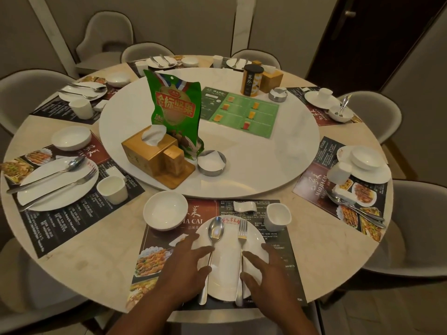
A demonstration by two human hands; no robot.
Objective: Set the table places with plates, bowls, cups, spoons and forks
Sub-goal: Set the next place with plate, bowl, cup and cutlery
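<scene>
On the nearest placemat [287, 269] lies a white plate [227, 267] with a spoon [214, 240] and a fork [242, 247] side by side on it. My left hand [186, 267] rests with straight fingers at the spoon's handle. My right hand [266, 274] has its fingers spread beside the fork's handle. A white bowl [165, 210] sits to the upper left of the plate and a white cup [277, 216] to the upper right. A small white rest [244, 206] lies between them.
A white turntable [254, 153] fills the round table's middle, with a wooden tissue box [150, 148], green snack bag [174, 105], menu card [242, 112] and tin [251, 79]. Several other places hold dishes; the right one [362, 165] is stacked. Grey chairs [411, 226] ring the table.
</scene>
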